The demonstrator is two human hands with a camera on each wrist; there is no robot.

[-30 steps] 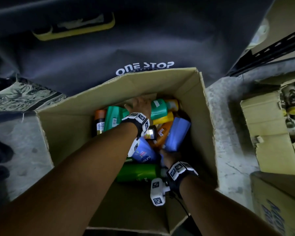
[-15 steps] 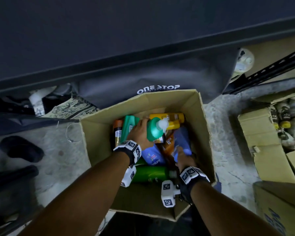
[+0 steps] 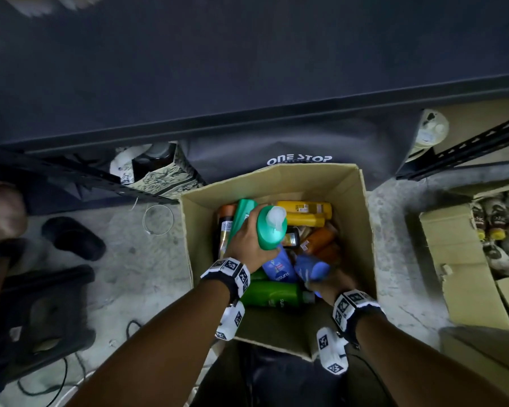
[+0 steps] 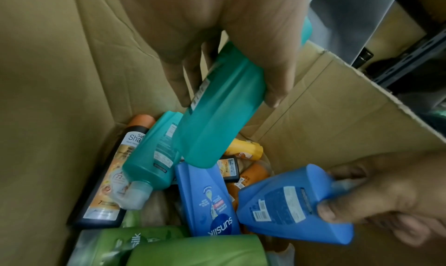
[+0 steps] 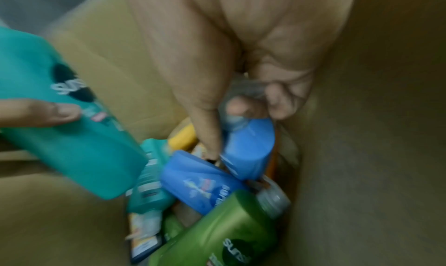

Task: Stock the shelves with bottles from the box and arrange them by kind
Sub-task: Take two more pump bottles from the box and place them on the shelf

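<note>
Gripping a teal bottle (image 3: 272, 230) around its body, the left hand (image 3: 249, 245) has its fingers and thumb curled round it; in the head view the bottle stands cap up, lifted above the jumble in the centre of the frame. From the left wrist view the same teal bottle (image 4: 217, 110) slants down across the middle, thumb on one side and fingers on the other. The right hand (image 3: 329, 282), lower right of centre in the head view, closes round the cap end of a blue bottle (image 3: 310, 268), whose base points up and left. In the right wrist view, which is blurred, the fingers wrap that blue bottle (image 5: 248, 146) at its pale cap.

Both bottles are inside the cardboard box (image 3: 362, 230), which stands open on the concrete floor (image 3: 135, 265) in the middle of the head view. Lying in it are a second teal bottle (image 4: 152, 155), a second blue bottle (image 4: 205, 199) labelled sunsilk, a green bottle (image 3: 272, 295) on its side at the near end, yellow bottles (image 3: 304, 210) at the far wall, orange bottles (image 3: 319, 239) to the right, and a dark bottle (image 4: 106, 186) with an orange cap against the left wall.

Beyond the box, a dark cloth (image 3: 297, 148) printed ONE STOP hangs from the shelf edge (image 3: 247, 124). At the right edge another carton (image 3: 453, 259) holds more bottles; a black sandal (image 3: 71, 239) lies at the left.
</note>
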